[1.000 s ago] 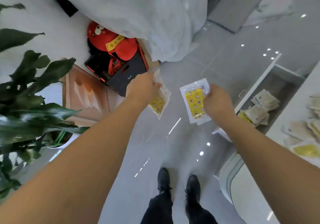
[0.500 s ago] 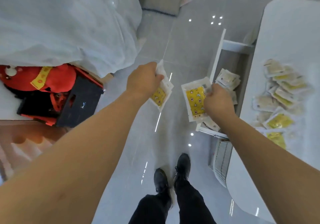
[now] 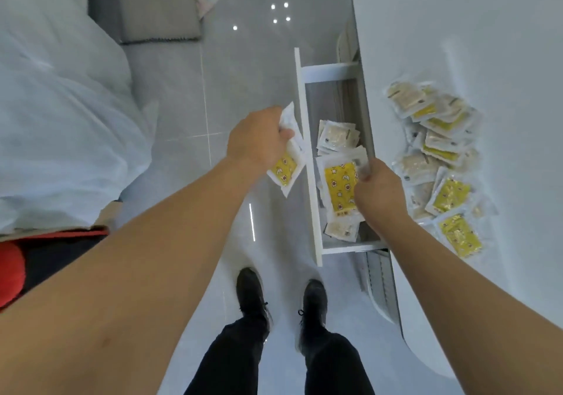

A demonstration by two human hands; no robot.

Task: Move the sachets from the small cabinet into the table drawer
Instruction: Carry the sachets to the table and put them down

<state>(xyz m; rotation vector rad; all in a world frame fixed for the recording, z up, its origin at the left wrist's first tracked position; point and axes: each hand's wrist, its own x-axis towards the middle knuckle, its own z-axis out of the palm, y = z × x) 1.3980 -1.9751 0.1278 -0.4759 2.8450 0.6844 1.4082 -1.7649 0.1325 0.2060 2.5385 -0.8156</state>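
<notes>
The white table drawer stands pulled open below the table edge, with several sachets lying inside. My right hand grips a yellow-printed sachet over the drawer's middle. My left hand grips a small bunch of sachets just left of the drawer front, above the floor. The small cabinet is out of view.
A heap of sachets lies on the white tabletop to the right. A sheet-covered bulk fills the left side, with a red and black box below it. My black shoes stand on the glossy grey floor.
I have turned right toward the table. Both hands moved right with their sachets; the right one now sits over the open drawer and the left one beside its front.
</notes>
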